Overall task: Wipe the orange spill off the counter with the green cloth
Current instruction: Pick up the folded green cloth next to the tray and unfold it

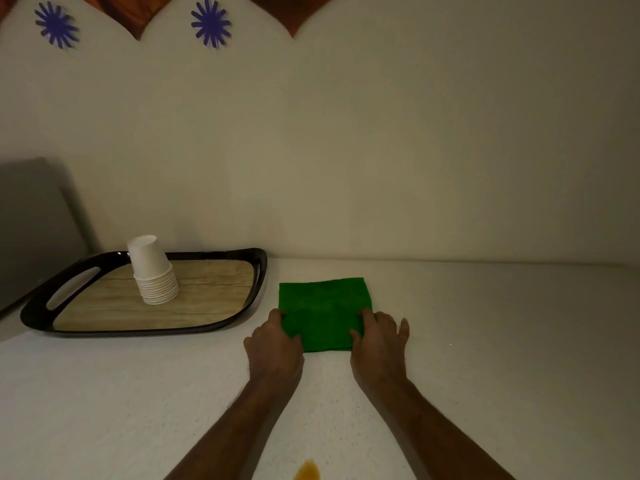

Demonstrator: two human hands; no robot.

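A folded green cloth (323,308) lies flat on the white counter (485,341), a little right of centre. My left hand (273,344) grips its near left corner and my right hand (379,337) grips its near right corner; both thumbs rest on top of the cloth. An orange spill (307,472) sits on the counter at the very bottom edge of the view, between my forearms and well short of the cloth. Part of the spill is cut off by the frame.
A black-rimmed tray (249,292) with a wood-pattern floor stands left of the cloth, holding a stack of upturned white paper cups (152,271). A grey panel (31,223) leans at the far left. The wall rises just behind the counter.
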